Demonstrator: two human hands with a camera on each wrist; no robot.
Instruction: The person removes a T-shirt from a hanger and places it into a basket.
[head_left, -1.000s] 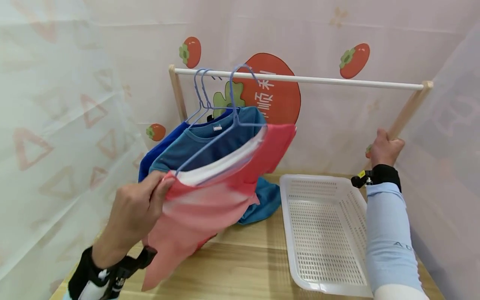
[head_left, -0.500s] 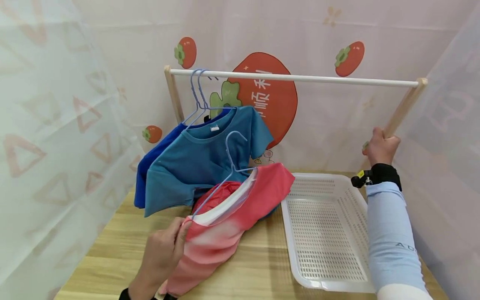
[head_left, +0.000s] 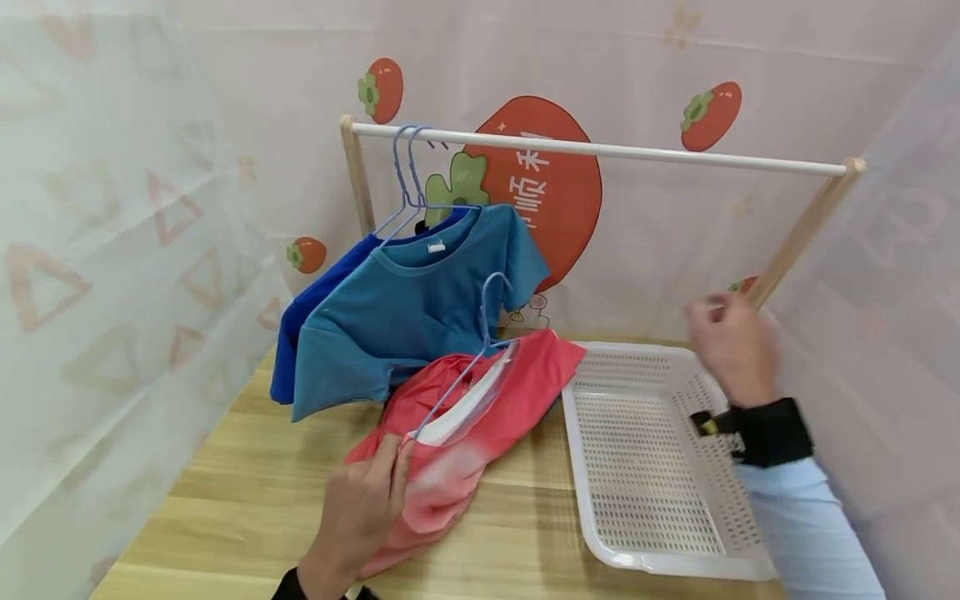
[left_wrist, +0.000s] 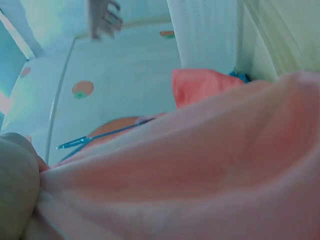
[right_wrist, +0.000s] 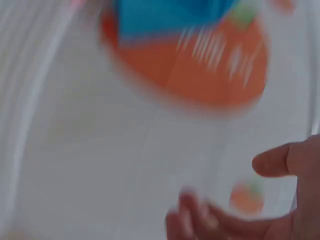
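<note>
My left hand (head_left: 360,500) pinches the shoulder of a red-and-white T-shirt (head_left: 540,367) together with one end of its blue hanger (head_left: 450,392). The shirt lies low over the table, its hanger hook pointing up and touching nothing. In the left wrist view, pink cloth (left_wrist: 200,165) covers most of the frame. My right hand (head_left: 738,350) is off the rack post, in the air above the basket's back right corner. Thumb and fingers stand apart in the right wrist view, with nothing between them. A teal T-shirt (head_left: 442,308) and a blue one (head_left: 288,358) hang behind the red shirt.
A clothes rack with a white rail (head_left: 675,155) and wooden posts (head_left: 806,229) spans the back. Both hung shirts are near its left end. A white perforated basket (head_left: 645,560) stands right on the wooden table (head_left: 217,500). Printed curtains enclose the sides and back.
My left hand has lowered the red shirt and hanger from near the rail and shifted right. My right hand has let go of the rack post and moved left and down.
</note>
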